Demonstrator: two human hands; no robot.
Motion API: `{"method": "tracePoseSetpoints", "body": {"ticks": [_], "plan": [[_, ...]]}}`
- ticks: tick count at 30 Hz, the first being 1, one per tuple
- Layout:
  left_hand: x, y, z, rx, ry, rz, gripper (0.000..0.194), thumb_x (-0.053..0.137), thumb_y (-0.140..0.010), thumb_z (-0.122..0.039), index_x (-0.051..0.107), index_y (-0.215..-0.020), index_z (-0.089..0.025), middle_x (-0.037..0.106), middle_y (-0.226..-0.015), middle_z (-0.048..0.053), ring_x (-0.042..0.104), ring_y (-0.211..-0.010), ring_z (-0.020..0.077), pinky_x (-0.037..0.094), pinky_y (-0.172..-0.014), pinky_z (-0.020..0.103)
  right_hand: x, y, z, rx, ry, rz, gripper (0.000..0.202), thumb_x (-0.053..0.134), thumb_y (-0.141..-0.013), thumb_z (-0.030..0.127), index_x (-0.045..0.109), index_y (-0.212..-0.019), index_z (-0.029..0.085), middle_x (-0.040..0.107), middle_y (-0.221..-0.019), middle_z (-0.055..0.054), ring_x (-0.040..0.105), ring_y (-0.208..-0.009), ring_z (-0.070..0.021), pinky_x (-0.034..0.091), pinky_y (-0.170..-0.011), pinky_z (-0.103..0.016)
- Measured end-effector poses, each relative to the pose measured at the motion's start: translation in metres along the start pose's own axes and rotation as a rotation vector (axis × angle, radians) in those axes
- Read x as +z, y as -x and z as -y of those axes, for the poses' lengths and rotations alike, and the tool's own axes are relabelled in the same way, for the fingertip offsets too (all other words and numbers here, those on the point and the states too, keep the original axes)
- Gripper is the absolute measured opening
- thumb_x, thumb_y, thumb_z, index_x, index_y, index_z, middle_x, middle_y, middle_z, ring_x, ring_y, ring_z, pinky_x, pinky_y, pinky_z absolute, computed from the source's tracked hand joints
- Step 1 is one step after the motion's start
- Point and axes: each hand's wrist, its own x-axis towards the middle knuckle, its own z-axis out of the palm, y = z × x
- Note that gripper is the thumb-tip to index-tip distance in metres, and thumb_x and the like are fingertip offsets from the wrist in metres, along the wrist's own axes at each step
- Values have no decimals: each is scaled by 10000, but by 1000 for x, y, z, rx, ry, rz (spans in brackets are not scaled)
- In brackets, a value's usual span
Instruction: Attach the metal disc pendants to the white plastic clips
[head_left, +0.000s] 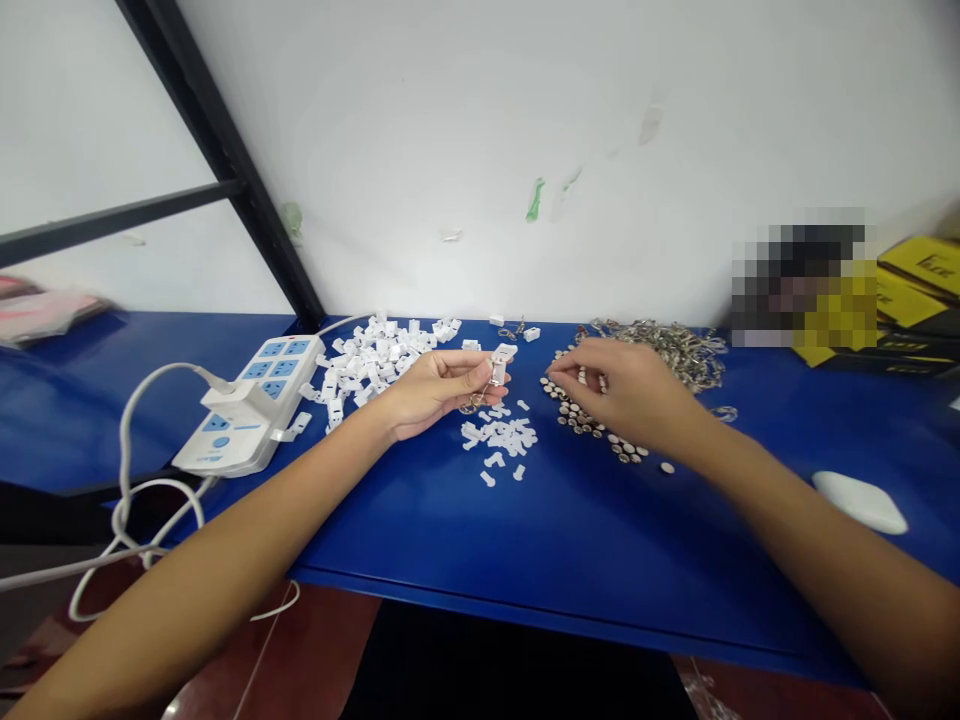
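Observation:
My left hand holds a small white plastic piece upright between thumb and fingers, with a metal ring and clasp hanging by the palm. Over the pile of small round discs is my right hand, thumb and index finger brought together at the pile's left edge; whether a disc is between them is too small to tell. Small flat white pieces lie below and between the hands. Behind my left hand spreads a heap of white plastic housings. Metal clasps are heaped behind my right hand.
A white power strip with a plugged-in adapter and looping cable sits at left. At right are a white rounded case and yellow-black boxes. The blue table meets a white wall; a black frame rises at left.

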Motion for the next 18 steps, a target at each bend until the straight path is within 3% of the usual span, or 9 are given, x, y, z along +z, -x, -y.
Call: {"method": "tracePoseSetpoints", "body": {"ticks": [3,5,9,14,18], "plan": [[-1,0,1,-17,-29,24,306,811,-883,-369,797,-1135,-197,791,-1035,98,747,-953,173,556,-852,283,-18,-2,-16,100,-66,251,251,656,-923,474,777,-928,255,700,-786,-35,558,-633,-169,420,-601,-328],[-1,0,3,-22,-15,43,304,818,-877,-352,796,-1140,-200,790,-1048,97,745,-973,179,557,-857,287,-23,-2,-20,133,-135,352,283,717,-868,530,784,-938,264,699,-792,-33,569,-642,-170,429,-588,-317],[1,0,3,-25,22,59,302,828,-869,-320,796,-1138,-189,787,-1087,97,743,-992,172,551,-951,321,-17,-1,-16,99,-188,417,276,736,-852,513,774,-910,246,703,-872,-46,610,-714,-175,465,-638,-318],[3,1,0,-31,25,48,319,836,-859,-321,792,-1125,-150,787,-1038,106,739,-954,166,555,-945,322,-8,0,-10,145,-137,467,253,709,-879,476,731,-897,225,670,-820,-45,585,-680,-177,437,-607,-316],[4,2,0,-45,19,71,296,811,-887,-331,787,-1125,-157,786,-1055,105,740,-973,163,555,-947,309,-2,3,-13,65,-100,456,252,596,-967,454,674,-907,221,671,-893,-64,595,-756,-196,444,-675,-334]]}}
